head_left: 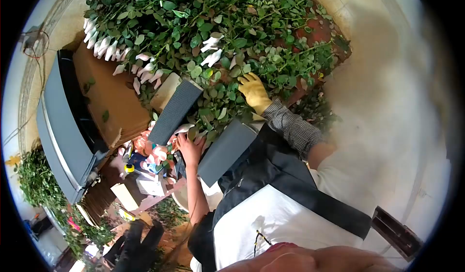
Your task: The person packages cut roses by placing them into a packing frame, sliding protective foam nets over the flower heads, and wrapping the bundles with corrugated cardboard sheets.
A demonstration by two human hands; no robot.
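Observation:
My bare left hand (190,149) is between two grey padded boards, the ribbed board (175,112) and the smooth board (226,152). Its fingers are curled around a rose (183,128), whose pale bud shows beyond the fingertips; the grip itself is partly hidden by leaves. My right hand (255,93), in a yellow glove, reaches over the near edge of a large pile of leafy rose stems (218,20). Its fingers are stretched out and apart on the leaves. White-wrapped rose heads (109,48) stick out along the pile's left side.
A cardboard stack (109,92) stands left beside a curved grey panel (60,131). Pink petals (157,153), a yellow-capped bottle (129,168) and a white box (151,184) lie near my left hand. A dark-gloved hand (138,245) is at lower left.

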